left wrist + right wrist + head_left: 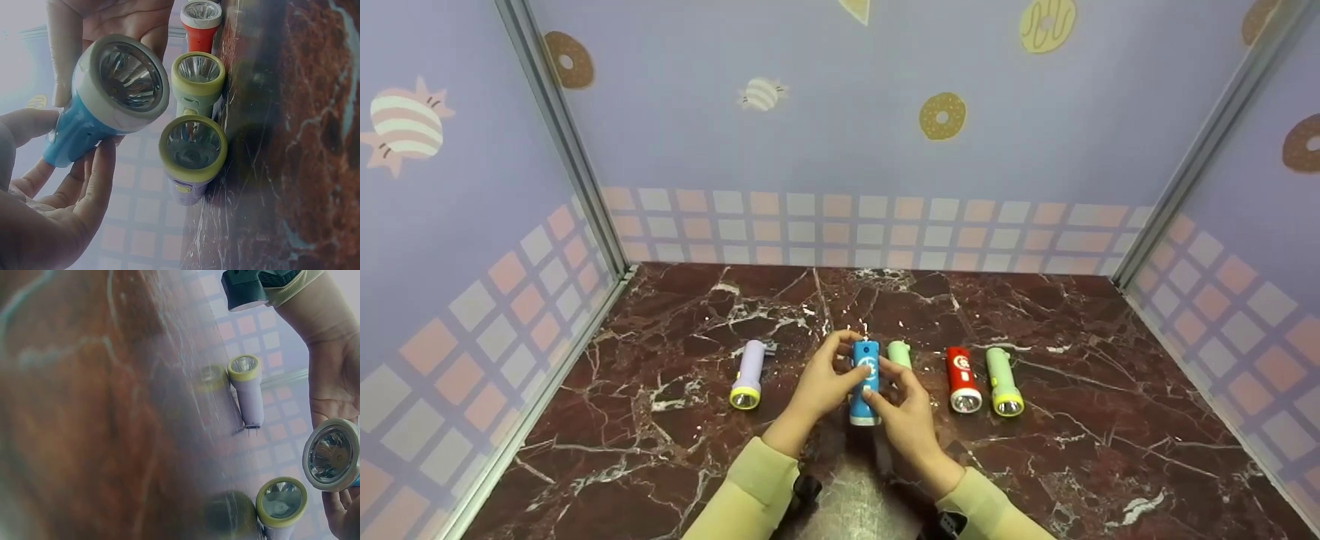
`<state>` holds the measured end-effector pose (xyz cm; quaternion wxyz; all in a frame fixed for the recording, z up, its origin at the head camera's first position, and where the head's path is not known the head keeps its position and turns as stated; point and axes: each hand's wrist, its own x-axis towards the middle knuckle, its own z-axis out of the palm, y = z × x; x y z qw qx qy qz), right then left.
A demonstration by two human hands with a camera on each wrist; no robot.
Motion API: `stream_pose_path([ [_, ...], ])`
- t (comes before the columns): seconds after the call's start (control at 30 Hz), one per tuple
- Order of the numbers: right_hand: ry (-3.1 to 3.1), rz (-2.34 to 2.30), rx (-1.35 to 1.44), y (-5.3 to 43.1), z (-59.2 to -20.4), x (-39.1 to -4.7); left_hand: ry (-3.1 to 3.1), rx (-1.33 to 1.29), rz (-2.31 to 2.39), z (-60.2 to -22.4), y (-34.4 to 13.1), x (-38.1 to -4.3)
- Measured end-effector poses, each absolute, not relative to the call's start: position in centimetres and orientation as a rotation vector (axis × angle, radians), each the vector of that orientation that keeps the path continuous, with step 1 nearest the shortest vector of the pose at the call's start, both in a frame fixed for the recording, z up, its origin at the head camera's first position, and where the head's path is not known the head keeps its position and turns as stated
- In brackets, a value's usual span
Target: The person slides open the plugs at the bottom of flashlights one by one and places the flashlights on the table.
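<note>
1. Blue flashlight [865, 382]: smooth, glossy cylinder, apparently plastic, bearing a white emblem on its upper face. It is held at the centre, raised above the table, with its flared white head toward the near side; the left wrist view shows a ribbed, mirror-like reflector behind a clear lens.
2. Left hand [825, 382]: thumb and curved fingers pinch the barrel of the blue flashlight from the left.
3. Right hand [911, 416]: thumb laid along the lower barrel, fingers bent about the right side, gripping the same blue flashlight.
4. Lavender flashlight [751, 367]: lying to the left, yellow-ringed lens facing near; two thin prongs [252, 431] project from its tail.
5. Second lavender flashlight [188, 194]: yellow-ringed, largely concealed by the hands in the head view.
6. Middle green flashlight [899, 354]: pale barrel, just beyond the right hand and partly hidden by it.
7. Red flashlight [960, 367]: right of the hands, with a white head and round emblem, lens facing near.
8. Right green flashlight [1001, 375]: just beside the red one, pale barrel, yellow ring.
9. Table [660, 480]: polished, marble-like, dark red-brown with branching white veins and a reflective sheen.
10. Far wall [840, 157]: flat lavender panel printed with doughnuts, a striped sweet and pink-and-white squares.
11. Sleeves [746, 487]: pale yellow fabric, cuffed at both wrists.
</note>
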<state>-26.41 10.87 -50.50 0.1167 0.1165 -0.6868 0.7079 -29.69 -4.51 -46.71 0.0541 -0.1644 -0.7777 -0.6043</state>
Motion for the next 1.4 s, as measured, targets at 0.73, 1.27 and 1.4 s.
stream_pose_path([
  [0.73, -2.018, 2.046, 0.332, 10.75, -50.32, -26.23, -2.325, -0.544, -1.867, -46.51, -4.69, -29.63],
  [1.27, -2.024, 2.038, 0.347, 10.77, -50.49, -26.25, -2.373, -0.59, -1.798, -46.59, -4.98, -29.76],
  [1.4, -2.016, 2.057, 0.349, 10.76, -50.64, -26.36, -2.388, -0.576, -1.787, -46.52, -4.99, -29.7],
])
